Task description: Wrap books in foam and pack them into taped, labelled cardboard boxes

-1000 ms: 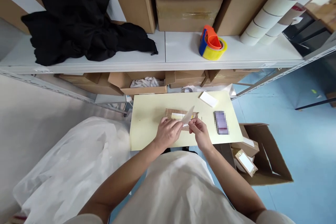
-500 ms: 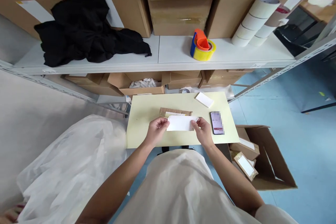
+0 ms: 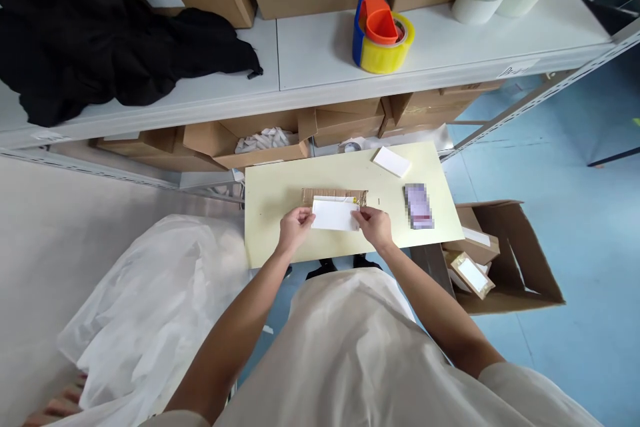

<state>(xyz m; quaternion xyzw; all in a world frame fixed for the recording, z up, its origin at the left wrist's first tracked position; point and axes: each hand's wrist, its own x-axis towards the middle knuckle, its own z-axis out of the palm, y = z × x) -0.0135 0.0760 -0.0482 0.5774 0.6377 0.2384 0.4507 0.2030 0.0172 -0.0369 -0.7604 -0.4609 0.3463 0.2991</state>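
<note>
Between my two hands a white rectangular label point(image 3: 334, 215) is stretched flat, low over the near side of a small cardboard package point(image 3: 309, 196). My left hand point(image 3: 295, 227) pinches the label's left edge between thumb and fingers. At its right edge my right hand point(image 3: 374, 225) has the same kind of pinch. Most of the package is hidden under the label; its far edge shows brown, with a bit of yellow print near the right. I cannot tell whether the label touches it. Both lie over a pale yellow table point(image 3: 270, 180).
On the table are a white stack of labels point(image 3: 392, 161) and a phone point(image 3: 419, 205). An open carton point(image 3: 533, 260) with small parcels stands to the right. White plastic sheeting point(image 3: 155, 307) lies left. The shelf bears a tape dispenser point(image 3: 383, 33) and black cloth point(image 3: 125, 47).
The view has tilted down and turned slightly. Both hands still hold the label by its two ends, and it now sits closer over the package, covering more of it.
</note>
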